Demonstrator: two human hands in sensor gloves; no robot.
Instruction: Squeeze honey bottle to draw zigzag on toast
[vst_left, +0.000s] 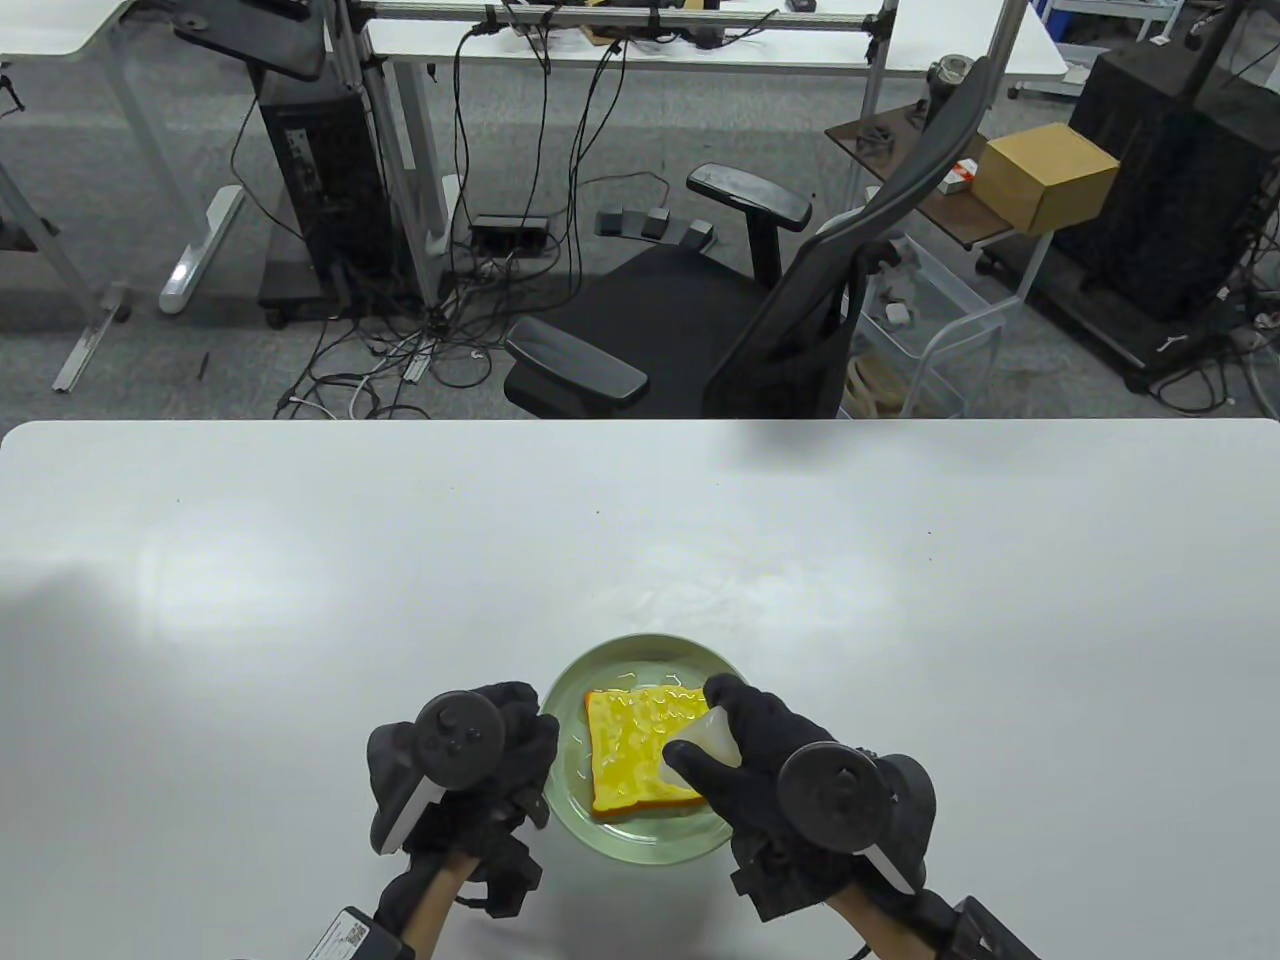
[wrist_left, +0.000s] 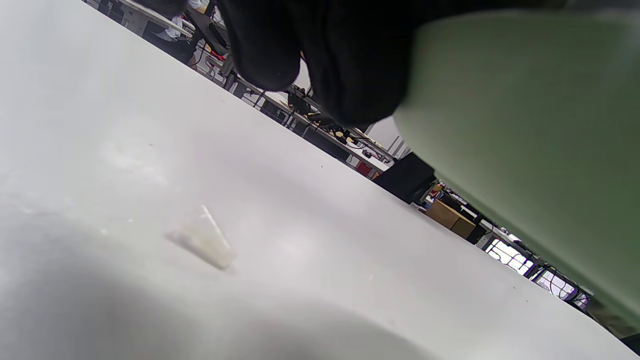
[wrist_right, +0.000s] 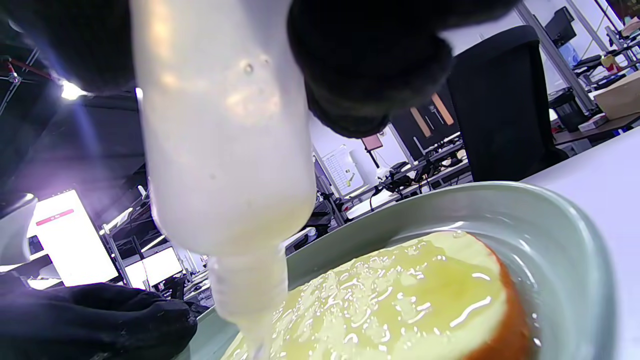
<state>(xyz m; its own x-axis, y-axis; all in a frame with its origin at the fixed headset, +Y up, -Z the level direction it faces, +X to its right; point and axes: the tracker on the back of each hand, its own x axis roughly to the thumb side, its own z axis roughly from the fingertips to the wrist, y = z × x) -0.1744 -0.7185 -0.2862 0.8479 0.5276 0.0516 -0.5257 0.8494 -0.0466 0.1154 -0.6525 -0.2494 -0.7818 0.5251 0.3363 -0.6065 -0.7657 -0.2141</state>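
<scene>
A yellow toast (vst_left: 642, 748) with glossy honey lines lies on a pale green plate (vst_left: 640, 845) near the table's front edge. My right hand (vst_left: 760, 770) grips a translucent honey bottle (vst_left: 703, 745), tipped nozzle-down over the toast's right side. In the right wrist view the bottle (wrist_right: 220, 150) points down with its nozzle just above the toast (wrist_right: 390, 305). My left hand (vst_left: 480, 760) holds the plate's left rim. In the left wrist view its fingers (wrist_left: 350, 65) press against the plate's outer wall (wrist_left: 525, 125).
A small clear cap (wrist_left: 205, 240) lies on the white table (vst_left: 300, 600) left of the plate. A black office chair (vst_left: 740, 330) stands beyond the table's far edge.
</scene>
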